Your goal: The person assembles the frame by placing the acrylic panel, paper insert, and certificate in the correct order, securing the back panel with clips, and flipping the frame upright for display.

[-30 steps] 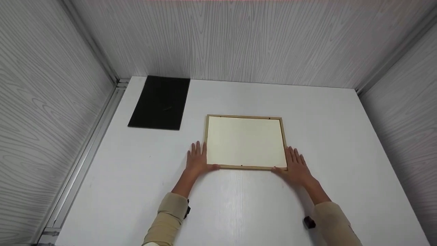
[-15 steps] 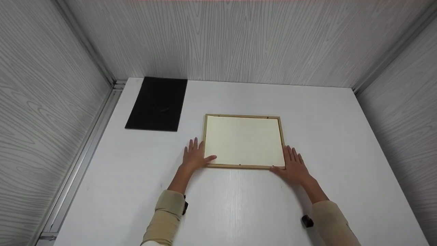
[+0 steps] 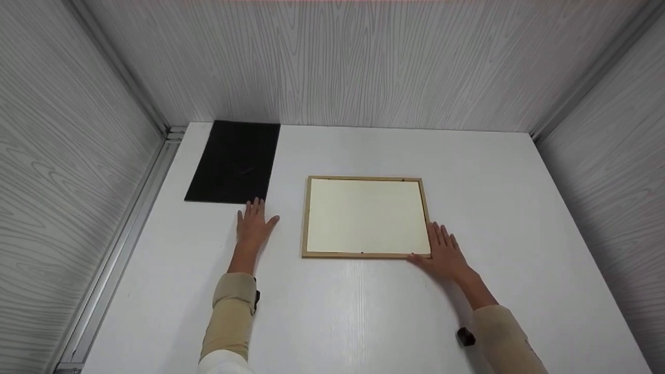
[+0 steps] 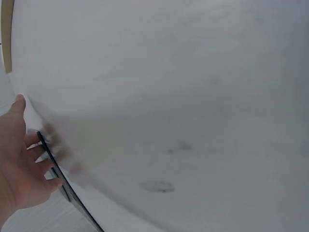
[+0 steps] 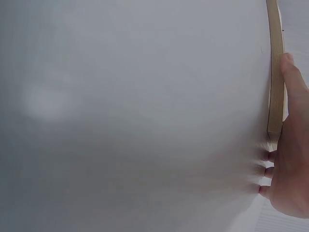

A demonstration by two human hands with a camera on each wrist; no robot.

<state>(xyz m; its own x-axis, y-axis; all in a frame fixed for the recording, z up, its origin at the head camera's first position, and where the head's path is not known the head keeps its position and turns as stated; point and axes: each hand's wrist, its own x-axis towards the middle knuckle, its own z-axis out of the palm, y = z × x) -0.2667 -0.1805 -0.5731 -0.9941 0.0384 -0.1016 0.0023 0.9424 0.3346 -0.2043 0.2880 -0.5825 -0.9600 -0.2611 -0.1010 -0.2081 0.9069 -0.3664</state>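
A shallow wooden frame (image 3: 363,255) with a cream panel (image 3: 369,215) inside lies flat on the white table. At its near right corner rests my right hand (image 3: 444,258), fingers straight along the right side and thumb against the near edge; the right wrist view shows the thumb on the wooden edge (image 5: 276,92). My left hand (image 3: 253,227) is away from the frame, fingers extended and thumb spread, its fingertips at the near edge of a flat black board (image 3: 234,163). In the left wrist view the fingers lie by the board's thin dark edge (image 4: 72,188); firm contact is hard to tell.
Grey wood-grain walls (image 3: 332,62) enclose the white table (image 3: 332,317) at the back and both sides. A metal rail (image 3: 119,254) runs along the left side. Dark wrist devices (image 3: 465,336) sit at the cuffs.
My left hand has left the frame's near left corner and moved left to the black board's near edge. The right hand stays at the frame's corner. The view has shifted slightly.
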